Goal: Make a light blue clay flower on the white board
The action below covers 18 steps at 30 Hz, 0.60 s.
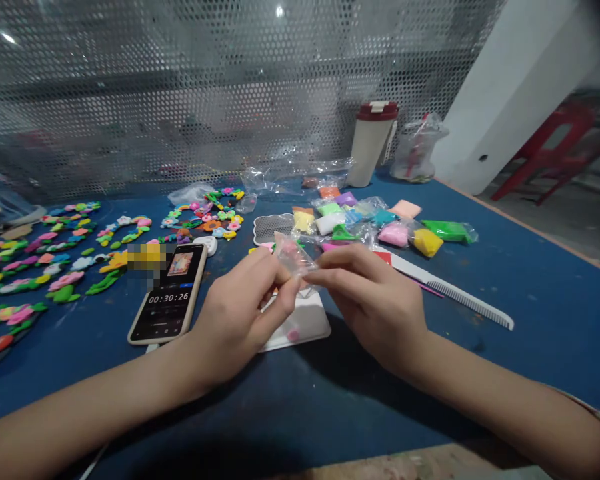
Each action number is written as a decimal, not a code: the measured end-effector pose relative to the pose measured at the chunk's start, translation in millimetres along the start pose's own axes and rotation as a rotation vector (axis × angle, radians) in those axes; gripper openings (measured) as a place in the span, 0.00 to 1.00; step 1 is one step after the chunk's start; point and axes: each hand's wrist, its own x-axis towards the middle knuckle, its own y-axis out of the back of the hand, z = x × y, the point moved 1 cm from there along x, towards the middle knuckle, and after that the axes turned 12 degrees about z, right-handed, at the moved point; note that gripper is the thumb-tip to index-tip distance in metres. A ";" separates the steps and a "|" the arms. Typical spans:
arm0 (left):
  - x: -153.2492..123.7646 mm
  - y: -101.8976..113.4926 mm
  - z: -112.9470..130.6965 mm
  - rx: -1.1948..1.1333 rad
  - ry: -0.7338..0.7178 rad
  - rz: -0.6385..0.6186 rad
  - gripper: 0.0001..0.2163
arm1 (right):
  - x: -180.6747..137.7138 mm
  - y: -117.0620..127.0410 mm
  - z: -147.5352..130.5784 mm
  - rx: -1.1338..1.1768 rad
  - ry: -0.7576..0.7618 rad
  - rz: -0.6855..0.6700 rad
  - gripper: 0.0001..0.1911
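The left hand (243,303) pinches a small clear plastic bag (294,252) over the white board (307,323). The bag slants from far left to near right. The right hand (380,300) touches its near end; I can't tell if it pinches.

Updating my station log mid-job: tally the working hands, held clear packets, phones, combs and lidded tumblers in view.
Hands: 2, left hand and right hand
Held packets: 1 clear packet
Phones: 1 phone
Combs: 1 white comb
Tumblers: 1 lidded tumbler
Total: 6
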 end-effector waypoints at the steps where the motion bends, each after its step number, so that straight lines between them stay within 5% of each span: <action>1: 0.0 -0.6 1.5 -0.024 -0.012 -0.012 0.09 | -0.4 -1.1 -1.4 0.014 -0.017 -0.010 0.12; 7: -5.6 -7.2 13.6 -0.176 -0.066 -0.049 0.09 | 5.3 -6.3 -17.8 0.504 -0.276 -0.210 0.17; 11: -5.1 1.5 17.5 -0.242 -0.095 -0.077 0.08 | 6.1 -6.1 -13.2 0.635 -0.501 -0.165 0.18; 16: 11.4 20.5 -8.3 -0.152 0.310 0.239 0.07 | 0.5 -11.3 4.5 0.889 -0.790 -0.115 0.16; 18: 17.0 20.0 -19.9 -0.157 0.397 0.096 0.09 | 0.5 -13.0 7.2 0.957 -0.864 -0.116 0.15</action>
